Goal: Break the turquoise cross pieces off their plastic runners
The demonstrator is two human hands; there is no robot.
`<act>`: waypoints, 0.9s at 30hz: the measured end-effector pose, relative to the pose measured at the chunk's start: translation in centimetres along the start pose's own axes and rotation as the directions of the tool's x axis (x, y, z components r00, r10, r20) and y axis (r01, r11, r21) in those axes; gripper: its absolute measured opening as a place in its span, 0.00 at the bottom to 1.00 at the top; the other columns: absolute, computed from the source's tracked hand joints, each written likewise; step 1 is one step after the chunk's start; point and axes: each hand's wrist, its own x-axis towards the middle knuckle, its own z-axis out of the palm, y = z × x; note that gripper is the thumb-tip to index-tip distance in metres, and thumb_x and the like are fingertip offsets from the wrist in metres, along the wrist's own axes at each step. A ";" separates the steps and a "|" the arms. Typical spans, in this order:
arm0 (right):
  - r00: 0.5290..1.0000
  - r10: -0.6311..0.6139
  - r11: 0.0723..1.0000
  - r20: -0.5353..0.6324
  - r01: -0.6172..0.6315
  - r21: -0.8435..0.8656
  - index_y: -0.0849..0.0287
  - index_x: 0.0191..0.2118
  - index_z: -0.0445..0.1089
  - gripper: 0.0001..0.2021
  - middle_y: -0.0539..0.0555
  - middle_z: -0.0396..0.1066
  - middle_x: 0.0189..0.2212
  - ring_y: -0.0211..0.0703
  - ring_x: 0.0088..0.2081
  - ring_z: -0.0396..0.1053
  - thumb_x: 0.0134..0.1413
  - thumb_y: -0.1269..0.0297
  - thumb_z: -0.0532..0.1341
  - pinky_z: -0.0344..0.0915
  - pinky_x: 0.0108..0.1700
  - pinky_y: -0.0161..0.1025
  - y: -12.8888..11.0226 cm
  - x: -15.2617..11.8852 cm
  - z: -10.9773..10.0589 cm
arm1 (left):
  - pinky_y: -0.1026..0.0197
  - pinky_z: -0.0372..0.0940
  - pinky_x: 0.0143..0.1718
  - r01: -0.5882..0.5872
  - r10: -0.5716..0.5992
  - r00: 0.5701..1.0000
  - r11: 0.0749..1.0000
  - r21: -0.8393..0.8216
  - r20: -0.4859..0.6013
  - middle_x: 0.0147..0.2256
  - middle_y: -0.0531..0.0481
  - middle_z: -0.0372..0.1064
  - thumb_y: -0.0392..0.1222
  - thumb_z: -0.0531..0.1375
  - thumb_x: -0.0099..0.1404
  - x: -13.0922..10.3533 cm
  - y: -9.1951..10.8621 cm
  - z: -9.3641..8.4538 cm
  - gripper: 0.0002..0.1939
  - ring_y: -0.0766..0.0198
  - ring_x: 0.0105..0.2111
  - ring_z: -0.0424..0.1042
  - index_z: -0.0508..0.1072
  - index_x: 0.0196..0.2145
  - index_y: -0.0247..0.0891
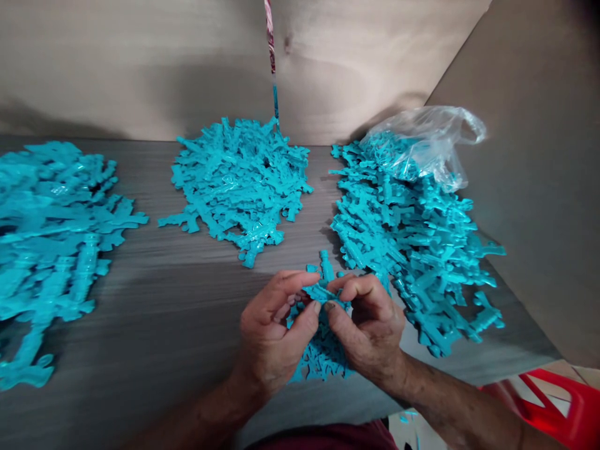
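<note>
My left hand (281, 328) and my right hand (368, 319) meet near the front of the table, both closed on one small turquoise plastic piece (321, 292). Thumbs press it from the near side, fingertips from the far side. Beneath my hands lies a heap of small turquoise scraps (325, 350), partly covered by them. Just beyond my fingers, another turquoise piece (325, 265) lies on the table. To the right, close to my right hand, spreads a large pile of turquoise plastic pieces (403, 231).
A rounded turquoise pile (239, 181) stands at the back middle, and a larger one (51, 231) at the left. A clear plastic bag (431, 144) lies over the right pile. Wooden panels (187, 62) bound the grey table (164, 312). Something red (553, 400) stands below its right edge.
</note>
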 end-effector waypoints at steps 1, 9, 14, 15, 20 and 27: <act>1.000 -0.015 1.000 -0.001 0.015 -0.012 0.54 0.35 0.63 0.08 0.50 0.73 0.31 0.40 0.35 0.73 0.53 0.74 0.61 0.71 0.40 0.39 -0.1 0.0 0.0 | 0.70 0.71 0.35 -0.020 0.020 1.000 1.000 0.016 0.005 0.39 0.53 0.74 0.25 0.64 0.55 0.0 0.0 -0.1 0.20 0.69 0.34 0.75 0.78 0.41 0.45; 0.994 -0.101 0.986 -0.043 0.094 -0.137 0.54 0.33 0.63 0.07 0.49 0.73 0.29 0.40 0.32 0.74 0.52 0.73 0.62 0.72 0.38 0.38 -0.8 0.1 0.4 | 0.65 0.71 0.36 -0.114 0.115 0.993 0.988 0.108 -0.006 0.39 0.50 0.74 0.26 0.62 0.56 -0.2 -0.4 0.0 0.18 0.64 0.36 0.74 0.77 0.42 0.43; 0.995 -0.094 0.988 -0.041 0.089 -0.124 0.54 0.31 0.63 0.08 0.48 0.73 0.27 0.38 0.29 0.73 0.51 0.74 0.62 0.72 0.35 0.36 -1.0 0.3 0.6 | 0.66 0.71 0.35 -0.075 0.078 0.997 0.990 0.116 -0.019 0.37 0.50 0.74 0.27 0.62 0.56 0.0 -0.2 0.2 0.16 0.65 0.35 0.74 0.78 0.40 0.42; 0.996 -0.076 0.992 -0.036 0.071 -0.106 0.54 0.31 0.63 0.08 0.48 0.73 0.27 0.38 0.29 0.73 0.51 0.74 0.62 0.71 0.35 0.35 -1.0 0.4 0.6 | 0.66 0.71 0.34 -0.063 0.066 0.998 0.992 0.107 -0.023 0.37 0.50 0.74 0.27 0.62 0.56 0.1 -0.1 0.2 0.16 0.65 0.34 0.74 0.78 0.40 0.42; 0.999 -0.039 0.999 0.000 0.039 -0.038 0.54 0.32 0.64 0.08 0.47 0.73 0.28 0.37 0.30 0.73 0.52 0.75 0.62 0.71 0.35 0.34 -0.8 0.6 0.5 | 0.69 0.71 0.31 0.032 -0.032 0.999 0.999 0.015 -0.038 0.34 0.51 0.75 0.27 0.62 0.54 0.6 0.0 0.3 0.14 0.68 0.29 0.74 0.79 0.37 0.40; 0.942 -0.312 0.928 0.125 0.330 -0.172 0.54 0.41 0.70 0.11 0.52 0.75 0.33 0.42 0.36 0.75 0.56 0.77 0.60 0.73 0.39 0.41 -0.2 1.0 -0.3 | 0.70 0.73 0.34 0.101 -0.101 0.995 0.994 -0.038 -0.017 0.36 0.51 0.78 0.27 0.64 0.54 0.9 0.1 -0.4 0.14 0.68 0.31 0.77 0.81 0.37 0.40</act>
